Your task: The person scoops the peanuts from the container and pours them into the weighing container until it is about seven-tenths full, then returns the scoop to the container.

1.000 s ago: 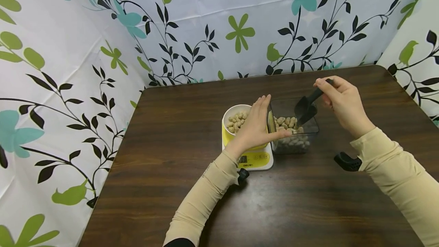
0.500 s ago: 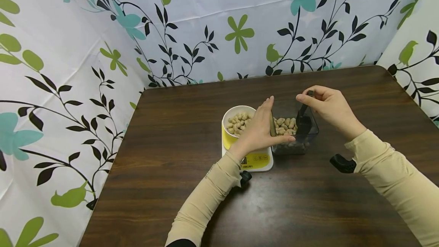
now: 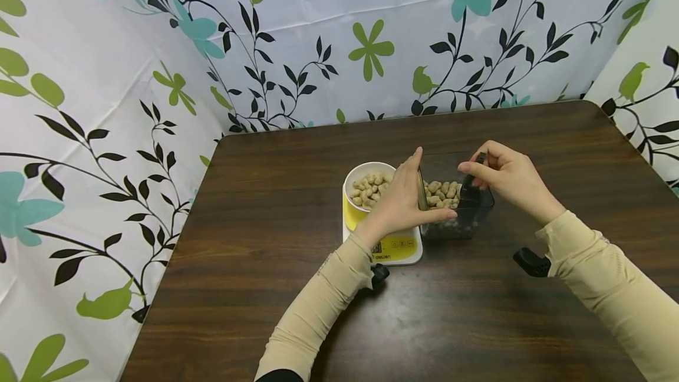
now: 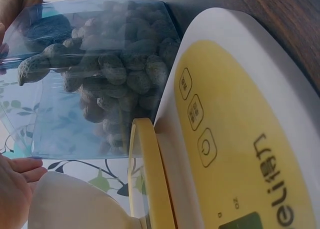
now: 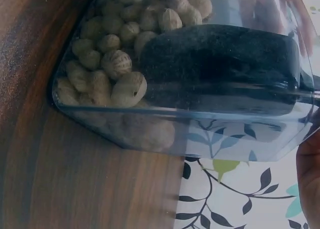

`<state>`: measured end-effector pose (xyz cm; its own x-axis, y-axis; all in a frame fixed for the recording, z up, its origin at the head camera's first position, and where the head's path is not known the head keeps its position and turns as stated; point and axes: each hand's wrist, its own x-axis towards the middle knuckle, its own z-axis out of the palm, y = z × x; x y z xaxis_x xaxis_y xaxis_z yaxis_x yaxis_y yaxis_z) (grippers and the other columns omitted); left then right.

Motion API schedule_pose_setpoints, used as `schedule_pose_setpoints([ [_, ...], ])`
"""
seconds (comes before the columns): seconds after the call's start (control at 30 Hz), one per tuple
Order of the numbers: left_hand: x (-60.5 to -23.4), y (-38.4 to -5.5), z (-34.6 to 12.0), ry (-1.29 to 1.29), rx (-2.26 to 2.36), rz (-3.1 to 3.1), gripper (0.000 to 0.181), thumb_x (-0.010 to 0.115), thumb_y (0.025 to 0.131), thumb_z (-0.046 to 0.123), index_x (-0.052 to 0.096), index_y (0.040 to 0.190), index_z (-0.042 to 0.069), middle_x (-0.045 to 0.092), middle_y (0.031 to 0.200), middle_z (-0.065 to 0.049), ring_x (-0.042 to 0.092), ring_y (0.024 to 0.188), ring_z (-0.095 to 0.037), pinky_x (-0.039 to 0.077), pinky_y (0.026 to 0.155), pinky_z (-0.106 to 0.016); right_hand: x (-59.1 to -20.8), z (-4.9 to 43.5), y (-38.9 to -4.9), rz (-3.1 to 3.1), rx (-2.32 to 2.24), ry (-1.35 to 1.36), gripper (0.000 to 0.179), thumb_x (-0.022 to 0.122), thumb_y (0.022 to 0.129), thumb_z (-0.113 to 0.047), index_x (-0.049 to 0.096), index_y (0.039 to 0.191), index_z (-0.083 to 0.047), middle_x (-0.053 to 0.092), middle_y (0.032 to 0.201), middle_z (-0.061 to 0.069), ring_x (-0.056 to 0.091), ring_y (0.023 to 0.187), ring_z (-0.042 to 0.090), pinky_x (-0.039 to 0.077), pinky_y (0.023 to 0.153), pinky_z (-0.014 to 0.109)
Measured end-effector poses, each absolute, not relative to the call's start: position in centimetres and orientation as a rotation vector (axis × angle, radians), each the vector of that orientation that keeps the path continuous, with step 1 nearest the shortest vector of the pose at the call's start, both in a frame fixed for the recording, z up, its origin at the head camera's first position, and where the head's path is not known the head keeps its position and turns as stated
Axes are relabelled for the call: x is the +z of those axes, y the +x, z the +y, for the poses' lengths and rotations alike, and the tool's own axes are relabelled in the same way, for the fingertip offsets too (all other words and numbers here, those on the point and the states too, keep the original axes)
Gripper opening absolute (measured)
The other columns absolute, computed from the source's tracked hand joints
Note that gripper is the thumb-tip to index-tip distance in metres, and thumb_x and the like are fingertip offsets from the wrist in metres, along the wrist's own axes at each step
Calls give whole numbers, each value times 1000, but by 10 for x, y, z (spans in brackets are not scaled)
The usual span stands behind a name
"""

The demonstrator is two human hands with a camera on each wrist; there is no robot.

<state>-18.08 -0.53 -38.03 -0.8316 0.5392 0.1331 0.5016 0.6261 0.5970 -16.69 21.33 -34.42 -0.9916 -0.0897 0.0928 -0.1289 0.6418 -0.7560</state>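
A clear plastic box (image 3: 442, 162) holds unshelled peanuts (image 3: 438, 191) on the table. My right hand (image 3: 509, 180) pinches the handle of a black scoop (image 3: 469, 194) from above. In the right wrist view the scoop blade (image 5: 220, 64) stands inside the box, against the peanuts and behind the clear wall. My left hand (image 3: 399, 200) is at the box's left side, fingers straight and thumb stretched along the front rim. Left of it a white bowl (image 3: 347, 188) with peanuts sits on a yellow and white kitchen scale (image 3: 401, 247), partly hidden by that hand.
The brown wooden table (image 3: 265, 240) extends around the box and scale. A patterned curtain (image 3: 313, 63) hangs behind and at both sides. The scale stands close against the box in the left wrist view, its display (image 4: 242, 222) partly cut off.
My right hand has moved left and down, bringing the scoop from a slant over the box to upright and deep among the peanuts. The left hand has shifted slightly right.
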Motion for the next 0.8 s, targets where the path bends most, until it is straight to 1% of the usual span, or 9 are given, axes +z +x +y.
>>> schedule_pose_setpoints([
  [0.13,-381,-181,-6,892,984,2789,118,67,72,63,-14,149,24,8,158,-2,16,144,-21,29,114,-40,-348,211,-166,-2751,1280,203,25,66,83,-42,58,86,-19,59,64,-1,56,61,11,41,50,27],
  [0.27,-381,-181,-6,894,975,2792,118,67,73,62,-13,149,22,7,158,-2,16,144,-22,29,113,-40,-353,210,-163,-2665,1229,250,24,69,83,-37,55,80,-17,53,57,-1,48,50,12,35,44,26],
  [0.37,-381,-180,-5,893,977,2782,118,67,73,62,-15,148,23,5,158,-1,15,145,-21,29,114,-40,-356,208,-160,-2589,1190,284,23,71,82,-31,55,76,-15,51,52,1,43,44,11,32,40,24],
  [0.5,-381,-179,-5,891,978,2785,118,68,73,61,-14,149,23,6,158,-1,15,145,-21,29,114,-39,-360,207,-157,-2516,1147,327,22,72,82,-26,56,74,-15,49,49,-2,43,42,7,32,39,22],
  [0.63,-381,-180,-5,890,974,2792,118,67,73,62,-14,149,23,5,158,-2,16,145,-21,30,113,-39,-364,209,-155,-2508,1124,360,15,69,85,-25,59,79,-16,47,53,-8,41,43,6,33,41,22],
  [0.73,-382,-180,-5,890,990,2776,117,67,74,60,-15,148,23,5,158,-2,16,144,-21,31,113,-39,-366,214,-153,-2536,1140,364,8,63,89,-24,60,86,-17,45,57,-9,38,44,8,31,42,23],
  [0.8,-382,-180,-5,892,996,2768,117,67,74,60,-16,148,24,4,158,-2,16,144,-21,31,112,-39,-367,218,-152,-2564,1157,364,7,59,92,-24,60,92,-17,43,59,-8,36,45,9,29,42,24],
])
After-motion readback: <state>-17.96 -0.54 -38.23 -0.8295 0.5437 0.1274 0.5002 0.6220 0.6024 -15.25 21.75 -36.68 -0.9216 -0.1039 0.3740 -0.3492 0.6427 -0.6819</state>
